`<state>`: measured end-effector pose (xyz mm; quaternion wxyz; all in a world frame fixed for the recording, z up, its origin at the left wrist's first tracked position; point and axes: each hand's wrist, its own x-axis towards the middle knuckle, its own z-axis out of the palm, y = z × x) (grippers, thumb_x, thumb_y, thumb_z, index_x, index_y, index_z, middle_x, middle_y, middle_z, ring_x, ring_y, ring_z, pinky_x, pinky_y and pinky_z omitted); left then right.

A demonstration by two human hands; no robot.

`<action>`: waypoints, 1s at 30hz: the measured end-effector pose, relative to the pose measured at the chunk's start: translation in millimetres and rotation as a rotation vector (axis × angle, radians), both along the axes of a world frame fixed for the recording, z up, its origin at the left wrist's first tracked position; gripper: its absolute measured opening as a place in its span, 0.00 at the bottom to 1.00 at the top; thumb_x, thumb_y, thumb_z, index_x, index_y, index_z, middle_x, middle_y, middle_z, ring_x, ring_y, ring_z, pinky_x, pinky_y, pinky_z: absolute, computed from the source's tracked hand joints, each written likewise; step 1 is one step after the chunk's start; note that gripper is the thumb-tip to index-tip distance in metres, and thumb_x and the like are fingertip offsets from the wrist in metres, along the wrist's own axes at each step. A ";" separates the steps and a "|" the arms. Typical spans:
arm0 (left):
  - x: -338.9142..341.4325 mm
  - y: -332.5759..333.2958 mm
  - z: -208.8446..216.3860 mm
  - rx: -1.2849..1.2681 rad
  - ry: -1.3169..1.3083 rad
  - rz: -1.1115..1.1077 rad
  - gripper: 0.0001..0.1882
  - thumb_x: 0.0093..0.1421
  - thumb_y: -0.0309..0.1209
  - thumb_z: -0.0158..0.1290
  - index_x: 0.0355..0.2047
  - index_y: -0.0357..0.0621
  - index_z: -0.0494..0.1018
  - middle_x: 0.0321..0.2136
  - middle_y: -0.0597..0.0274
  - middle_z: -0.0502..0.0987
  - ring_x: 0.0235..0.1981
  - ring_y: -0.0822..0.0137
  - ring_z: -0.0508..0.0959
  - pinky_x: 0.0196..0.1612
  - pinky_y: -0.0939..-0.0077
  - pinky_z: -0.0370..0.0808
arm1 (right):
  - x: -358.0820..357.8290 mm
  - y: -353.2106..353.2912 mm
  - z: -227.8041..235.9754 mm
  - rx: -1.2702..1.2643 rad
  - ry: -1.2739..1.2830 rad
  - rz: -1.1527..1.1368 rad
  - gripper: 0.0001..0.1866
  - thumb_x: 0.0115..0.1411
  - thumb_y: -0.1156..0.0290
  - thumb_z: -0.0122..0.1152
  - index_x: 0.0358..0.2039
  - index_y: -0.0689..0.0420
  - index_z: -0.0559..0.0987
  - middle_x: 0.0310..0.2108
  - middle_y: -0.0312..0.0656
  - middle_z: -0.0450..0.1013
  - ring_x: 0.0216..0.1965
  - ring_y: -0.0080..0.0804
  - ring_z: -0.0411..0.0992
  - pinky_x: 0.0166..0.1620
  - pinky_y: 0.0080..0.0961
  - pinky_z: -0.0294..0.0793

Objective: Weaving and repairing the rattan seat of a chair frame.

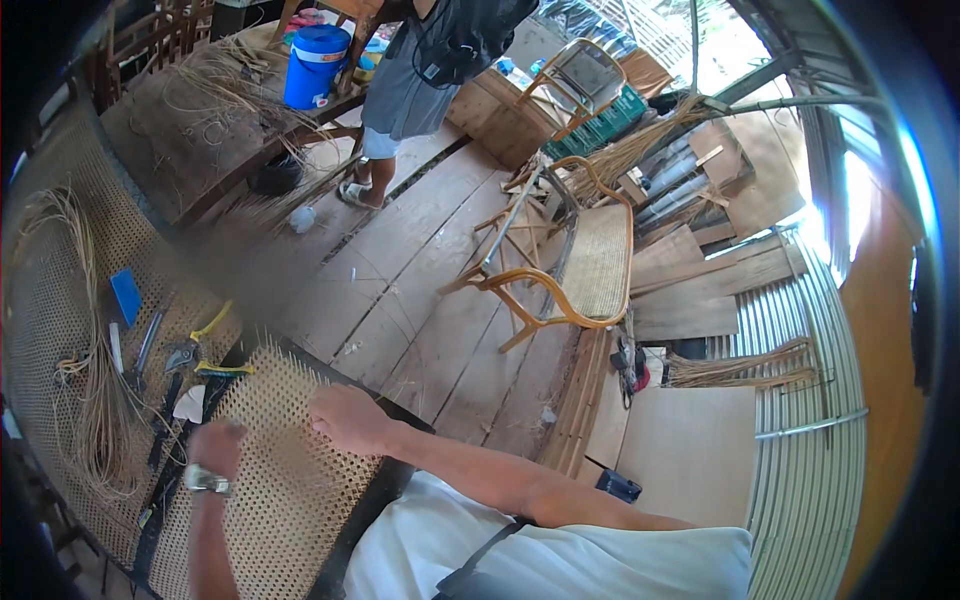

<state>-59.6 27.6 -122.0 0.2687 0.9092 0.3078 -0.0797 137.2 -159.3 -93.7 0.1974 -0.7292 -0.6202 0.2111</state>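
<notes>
**Two hands on a woven cane panel**

The plank floor (400, 270) fills the middle of the view, its boards running away toward a person (400, 90) standing at the far end beside a wooden table (170, 140) that carries a blue jug (315, 65). To the left lies a broad sheet of cane webbing (50, 300) with loose cane strands (95, 420) curled over it. Right of centre a rattan chair (590, 270) lies tipped on its side on the floor, its woven seat facing the camera.

Close in, a dark-framed panel of open-weave cane (270, 470) slants across the person's lap – this is the piece under both hands. The right hand (345, 418) rests on the panel's upper right part, knuckles up, fingers curled down against the weave; whether they pinch a strand cannot be told. The left hand (215, 445), a wristwatch (205, 481) on its wrist, sits at the panel's left edge, blurred, loosely fisted – what it grips, if anything, is not clear.

Just left of the panel lie pliers with yellow handles (205, 345), a blue scraper (126, 296) and some slim metal tools (148, 340).
</notes>
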 end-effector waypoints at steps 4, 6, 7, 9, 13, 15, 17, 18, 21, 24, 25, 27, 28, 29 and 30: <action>-62.0 25.3 -27.8 0.196 0.014 0.118 0.17 0.56 0.43 0.63 0.26 0.41 0.77 0.27 0.47 0.78 0.29 0.48 0.79 0.32 0.57 0.74 | -0.3 8.6 -2.6 -0.135 0.190 -0.020 0.08 0.54 0.65 0.63 0.29 0.55 0.77 0.34 0.44 0.71 0.39 0.47 0.70 0.45 0.41 0.70; -56.4 36.0 -19.8 0.241 -0.075 0.200 0.18 0.56 0.45 0.62 0.30 0.42 0.78 0.30 0.47 0.79 0.30 0.47 0.79 0.32 0.55 0.74 | 17.7 -0.1 5.2 0.141 0.381 -0.199 0.13 0.53 0.60 0.69 0.32 0.55 0.79 0.36 0.45 0.73 0.43 0.46 0.71 0.47 0.39 0.71; -63.6 45.6 -13.0 0.322 0.030 0.255 0.19 0.58 0.47 0.59 0.35 0.42 0.78 0.31 0.46 0.79 0.32 0.45 0.79 0.34 0.53 0.73 | 36.3 -11.0 8.4 0.175 0.319 -0.275 0.16 0.53 0.59 0.71 0.36 0.55 0.79 0.39 0.46 0.72 0.45 0.47 0.71 0.49 0.39 0.70; -62.3 53.4 13.9 0.239 -0.040 0.280 0.20 0.61 0.48 0.57 0.40 0.44 0.79 0.32 0.47 0.80 0.35 0.45 0.80 0.36 0.52 0.74 | 76.6 -37.6 -6.4 0.257 -0.066 -0.416 0.20 0.58 0.60 0.67 0.46 0.57 0.77 0.43 0.48 0.74 0.46 0.45 0.73 0.52 0.36 0.72; -19.7 -3.3 61.0 0.238 -0.420 0.079 0.20 0.60 0.44 0.59 0.43 0.41 0.79 0.41 0.51 0.80 0.37 0.53 0.81 0.40 0.60 0.77 | 103.3 -64.9 -12.1 -0.182 0.325 -0.468 0.23 0.67 0.50 0.55 0.42 0.62 0.77 0.38 0.49 0.77 0.38 0.42 0.74 0.45 0.33 0.73; -1.1 -28.0 46.6 -0.048 -0.325 0.236 0.22 0.59 0.46 0.61 0.44 0.41 0.80 0.40 0.53 0.79 0.38 0.54 0.81 0.42 0.62 0.77 | 92.2 -57.8 19.3 -0.372 0.226 -0.380 0.27 0.69 0.47 0.51 0.33 0.62 0.78 0.26 0.45 0.75 0.28 0.36 0.70 0.36 0.33 0.71; 9.8 -40.2 33.9 -0.055 -0.194 0.154 0.21 0.58 0.47 0.61 0.40 0.42 0.80 0.39 0.53 0.79 0.37 0.54 0.80 0.40 0.61 0.76 | 74.6 -47.7 44.6 -0.303 0.154 -0.388 0.25 0.66 0.48 0.55 0.30 0.62 0.78 0.24 0.47 0.74 0.27 0.42 0.71 0.35 0.35 0.71; 12.0 -41.4 32.2 -0.058 -0.193 0.165 0.21 0.58 0.47 0.61 0.40 0.42 0.80 0.39 0.53 0.79 0.37 0.54 0.80 0.40 0.61 0.76 | 66.7 -44.3 52.7 -0.229 0.074 -0.407 0.24 0.64 0.49 0.59 0.27 0.62 0.78 0.22 0.50 0.73 0.26 0.48 0.73 0.34 0.37 0.72; 16.8 -45.0 7.2 -0.019 -0.090 0.070 0.22 0.58 0.51 0.59 0.30 0.42 0.76 0.33 0.54 0.78 0.33 0.54 0.79 0.35 0.56 0.74 | 41.4 -45.2 55.1 -0.082 0.124 -0.453 0.24 0.63 0.55 0.64 0.21 0.62 0.72 0.15 0.36 0.65 0.20 0.24 0.60 0.27 0.29 0.63; 21.7 -38.1 5.5 -0.175 -0.066 0.162 0.23 0.57 0.53 0.59 0.29 0.42 0.76 0.28 0.54 0.79 0.31 0.53 0.79 0.35 0.56 0.74 | 59.8 -62.4 29.6 -0.123 0.272 -0.560 0.23 0.58 0.58 0.69 0.20 0.63 0.71 0.16 0.40 0.65 0.20 0.29 0.60 0.27 0.31 0.65; 20.7 -36.9 1.3 -0.178 -0.069 0.172 0.23 0.57 0.53 0.59 0.29 0.42 0.76 0.28 0.54 0.79 0.31 0.53 0.79 0.35 0.56 0.74 | 62.2 -65.7 28.3 -0.126 0.269 -0.550 0.23 0.58 0.58 0.69 0.20 0.63 0.71 0.16 0.40 0.65 0.20 0.29 0.60 0.27 0.31 0.65; 16.8 -35.6 -8.4 -0.157 -0.121 0.153 0.23 0.57 0.53 0.60 0.28 0.42 0.76 0.24 0.53 0.79 0.29 0.53 0.80 0.35 0.57 0.74 | 60.4 -70.5 30.3 -0.147 0.302 -0.595 0.23 0.57 0.59 0.70 0.18 0.63 0.70 0.16 0.37 0.63 0.22 0.23 0.57 0.27 0.28 0.63; 15.3 -36.2 -11.5 -0.155 -0.123 0.166 0.23 0.57 0.53 0.60 0.28 0.42 0.76 0.24 0.53 0.79 0.29 0.53 0.80 0.35 0.57 0.74 | 59.3 -71.7 30.9 -0.148 0.301 -0.581 0.23 0.57 0.59 0.70 0.18 0.63 0.70 0.16 0.37 0.63 0.22 0.23 0.57 0.27 0.28 0.63; 15.8 -38.2 -14.6 -0.131 -0.134 0.170 0.23 0.57 0.53 0.60 0.28 0.43 0.76 0.26 0.52 0.80 0.30 0.54 0.80 0.35 0.58 0.74 | 59.1 -74.2 29.5 -0.161 0.254 -0.583 0.23 0.57 0.59 0.70 0.19 0.63 0.71 0.17 0.37 0.63 0.23 0.23 0.58 0.28 0.27 0.64; 19.0 -35.3 -17.2 -0.103 -0.151 0.175 0.23 0.57 0.53 0.60 0.28 0.43 0.76 0.27 0.52 0.81 0.31 0.54 0.81 0.36 0.58 0.74 | 64.2 -73.6 26.8 -0.169 0.203 -0.584 0.22 0.57 0.58 0.70 0.21 0.63 0.73 0.18 0.37 0.64 0.24 0.22 0.59 0.29 0.26 0.64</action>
